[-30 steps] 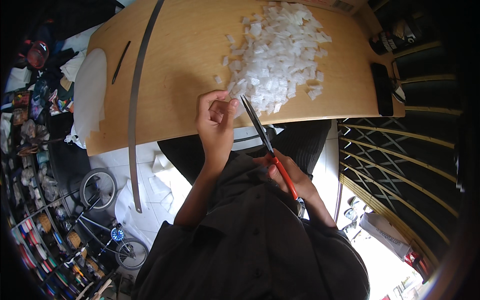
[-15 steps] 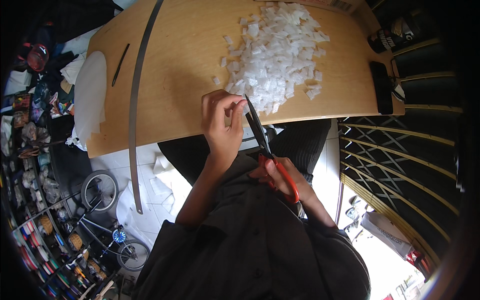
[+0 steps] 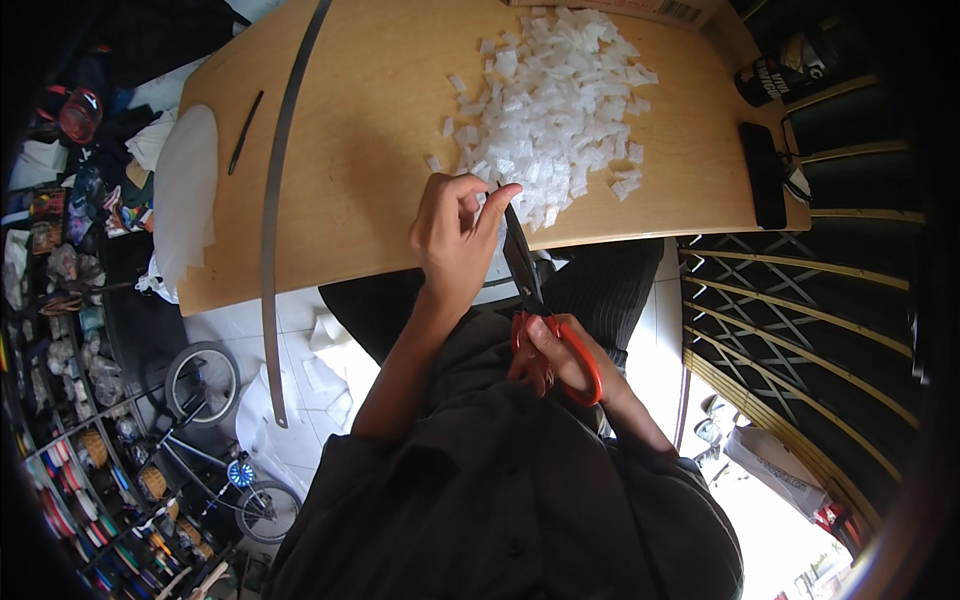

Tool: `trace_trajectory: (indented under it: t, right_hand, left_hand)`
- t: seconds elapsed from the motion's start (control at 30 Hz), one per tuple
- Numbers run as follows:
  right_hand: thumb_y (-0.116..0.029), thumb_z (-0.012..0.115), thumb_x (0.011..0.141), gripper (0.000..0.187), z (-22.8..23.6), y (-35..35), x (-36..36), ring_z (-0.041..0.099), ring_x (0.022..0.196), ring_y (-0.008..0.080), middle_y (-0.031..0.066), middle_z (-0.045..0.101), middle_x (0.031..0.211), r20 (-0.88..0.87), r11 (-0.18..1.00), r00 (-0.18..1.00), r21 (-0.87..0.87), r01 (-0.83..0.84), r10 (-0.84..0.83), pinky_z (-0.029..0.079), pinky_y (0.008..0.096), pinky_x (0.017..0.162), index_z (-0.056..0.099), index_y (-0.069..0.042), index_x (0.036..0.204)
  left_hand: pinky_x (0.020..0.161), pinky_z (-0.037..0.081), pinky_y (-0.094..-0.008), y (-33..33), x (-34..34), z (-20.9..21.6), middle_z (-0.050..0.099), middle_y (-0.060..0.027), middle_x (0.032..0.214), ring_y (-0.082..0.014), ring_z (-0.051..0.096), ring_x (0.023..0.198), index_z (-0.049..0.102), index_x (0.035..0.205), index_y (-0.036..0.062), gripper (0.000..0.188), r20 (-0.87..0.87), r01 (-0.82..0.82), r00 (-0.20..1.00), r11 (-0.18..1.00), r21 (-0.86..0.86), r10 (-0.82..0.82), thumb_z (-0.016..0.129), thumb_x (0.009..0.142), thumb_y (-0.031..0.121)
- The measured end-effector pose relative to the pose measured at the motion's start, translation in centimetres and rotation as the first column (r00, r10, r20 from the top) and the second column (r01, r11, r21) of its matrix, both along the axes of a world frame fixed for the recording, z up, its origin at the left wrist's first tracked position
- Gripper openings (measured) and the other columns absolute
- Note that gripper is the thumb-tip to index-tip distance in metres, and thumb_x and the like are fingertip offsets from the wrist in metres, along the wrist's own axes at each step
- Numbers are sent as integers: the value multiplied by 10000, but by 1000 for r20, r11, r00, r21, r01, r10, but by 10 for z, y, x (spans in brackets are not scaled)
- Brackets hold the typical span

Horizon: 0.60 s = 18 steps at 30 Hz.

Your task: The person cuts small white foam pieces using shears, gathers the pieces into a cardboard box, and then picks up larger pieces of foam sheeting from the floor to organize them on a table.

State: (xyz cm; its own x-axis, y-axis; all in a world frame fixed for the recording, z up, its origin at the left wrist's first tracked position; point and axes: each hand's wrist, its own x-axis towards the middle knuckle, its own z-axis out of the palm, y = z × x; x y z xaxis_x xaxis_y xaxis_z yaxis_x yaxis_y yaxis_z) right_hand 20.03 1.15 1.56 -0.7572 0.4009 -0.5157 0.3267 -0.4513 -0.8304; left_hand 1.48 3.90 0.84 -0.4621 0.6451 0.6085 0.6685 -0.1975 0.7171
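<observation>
My right hand (image 3: 580, 358) grips orange-red-handled scissors (image 3: 521, 262) above my lap, their dark blades pointing up toward the table's near edge. The blades look almost closed. My left hand (image 3: 450, 240) is raised beside the blade tips, its fingers curled and its thumb stretched across the tips. A pale, see-through bit shows under the thumb, but what the fingers hold is too small to make out. Just beyond my hands, a heap of small whitish translucent plastic pieces (image 3: 560, 110) covers part of the wooden table (image 3: 350, 130).
A long metal ruler (image 3: 272, 200) lies across the table and overhangs its near edge. Left of it are a black pen (image 3: 245, 132) and a translucent white sheet (image 3: 187, 190). On the right are a black phone-like object (image 3: 763, 175) and a dark container (image 3: 790, 75). A bicycle (image 3: 215, 440) stands lower left.
My left thumb has moved away from the index finger, and the left hand has shifted slightly right and up. The scissor blades have drawn closer together, with their tips now by the thumb.
</observation>
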Motion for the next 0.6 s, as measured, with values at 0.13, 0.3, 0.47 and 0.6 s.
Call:
trace_trajectory:
  t: [0.13, 0.3, 0.47, 0.6]
  right_hand:
    - [-545, 354, 979, 639, 0, -5, -7, 615, 490, 188, 152, 653, 637, -82, 990, 993, -118, 79, -89, 485, 287, 481, 559, 9, 736]
    - [-516, 342, 992, 599, 12, -1, -12, 621, 498, 194, 154, 654, 647, -109, 951, 976, -268, 155, -190, 487, 282, 487, 538, -16, 727]
    - [-531, 275, 995, 610, 8, -1, -6, 625, 504, 214, 167, 649, 683, -161, 976, 976, -185, 116, -146, 483, 279, 488, 543, -10, 826]
    - [-623, 303, 947, 725, 3, -1, 0, 624, 499, 197, 137, 637, 662, -129, 991, 990, 117, 72, -56, 478, 275, 497, 589, 41, 901]
  left_hand:
    - [405, 336, -262, 1, 3, -7, 492, -27, 546, -131, 434, 419, 571, 729, 32, 242, -6, 14, 1000, 999, -42, -15, 799, 753, 112]
    - [487, 399, -285, -5, 10, 3, 557, -82, 659, -147, 514, 526, 635, 789, -5, 42, 21, 142, 990, 987, -78, -141, 665, 815, 7]
    - [566, 397, -227, -19, 18, 5, 607, -59, 822, -87, 516, 639, 662, 915, -14, 79, 195, 201, 967, 961, -190, -164, 628, 845, -29]
    - [578, 383, -185, -25, 11, 2, 610, -12, 816, -32, 497, 669, 646, 920, -10, 50, 429, 260, 893, 936, -238, -139, 644, 872, 3]
